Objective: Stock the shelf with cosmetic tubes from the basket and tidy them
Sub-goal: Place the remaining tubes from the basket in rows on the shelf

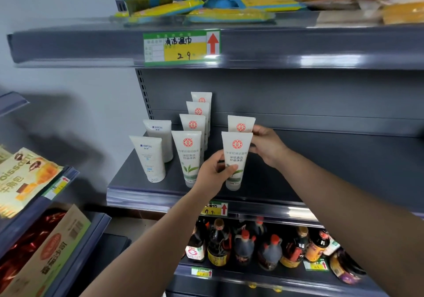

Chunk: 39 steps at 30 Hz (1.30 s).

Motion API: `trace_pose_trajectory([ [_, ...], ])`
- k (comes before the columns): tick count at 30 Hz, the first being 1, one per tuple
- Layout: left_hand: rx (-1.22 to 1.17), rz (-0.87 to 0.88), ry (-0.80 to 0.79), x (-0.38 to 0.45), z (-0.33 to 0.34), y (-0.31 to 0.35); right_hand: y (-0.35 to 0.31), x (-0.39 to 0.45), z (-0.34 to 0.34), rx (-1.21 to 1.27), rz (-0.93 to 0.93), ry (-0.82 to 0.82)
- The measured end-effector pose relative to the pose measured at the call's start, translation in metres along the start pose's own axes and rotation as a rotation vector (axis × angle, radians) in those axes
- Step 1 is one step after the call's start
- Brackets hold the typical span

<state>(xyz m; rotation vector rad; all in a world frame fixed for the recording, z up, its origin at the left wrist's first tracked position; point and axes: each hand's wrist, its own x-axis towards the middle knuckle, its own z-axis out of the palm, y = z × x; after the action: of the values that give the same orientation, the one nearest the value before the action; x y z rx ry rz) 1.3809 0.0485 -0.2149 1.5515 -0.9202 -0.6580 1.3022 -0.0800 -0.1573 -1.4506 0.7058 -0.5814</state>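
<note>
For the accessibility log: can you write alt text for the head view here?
Both hands hold an upright white tube at the front of a grey shelf: left hand low, right hand at its top. More tubes stand in rows alongside it.

A single head-worn wide-angle view looks forward and slightly down at a dark grey store shelf from close in front, at about the height of the middle shelf. Both forearms reach in from the bottom edge. The upper shelf is seen from below its front lip, and the bottle shelf from above. Straight edges bow toward the corners, probably from lens distortion.
</note>
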Motion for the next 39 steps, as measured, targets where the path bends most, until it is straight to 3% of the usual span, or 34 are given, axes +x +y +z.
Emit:
trace_pose_trajectory([
  [8, 0.014, -0.005, 0.002, 0.001, -0.002, -0.003, 0.001, -0.004, -0.001, -0.013, -0.005, -0.112],
  [17, 0.038, -0.007, -0.07, 0.001, -0.007, 0.004, -0.003, -0.004, -0.005, -0.047, 0.027, -0.141],
  [25, 0.047, -0.009, -0.01, -0.005, -0.004, 0.006, -0.009, 0.001, -0.025, 0.002, 0.019, -0.142],
  [28, 0.024, 0.03, 0.032, -0.011, -0.001, 0.017, -0.017, -0.003, -0.03, -0.005, -0.091, -0.084],
  [31, 0.029, 0.118, 0.078, -0.023, 0.0, 0.038, -0.026, -0.01, -0.028, -0.013, -0.268, 0.094],
  [33, 0.13, 0.181, 0.206, -0.034, -0.003, 0.054, -0.033, -0.017, -0.024, -0.063, -0.443, 0.274],
  [35, 0.3, 0.267, 0.338, -0.048, -0.011, 0.069, -0.039, -0.029, -0.021, -0.277, -0.645, 0.414],
  [37, 0.467, 0.348, 0.405, -0.061, -0.026, 0.08, -0.046, -0.042, -0.011, -0.547, -0.81, 0.406],
  [39, 0.598, 0.366, 0.461, -0.072, -0.046, 0.082, -0.052, -0.056, 0.008, -0.758, -0.93, 0.29],
])
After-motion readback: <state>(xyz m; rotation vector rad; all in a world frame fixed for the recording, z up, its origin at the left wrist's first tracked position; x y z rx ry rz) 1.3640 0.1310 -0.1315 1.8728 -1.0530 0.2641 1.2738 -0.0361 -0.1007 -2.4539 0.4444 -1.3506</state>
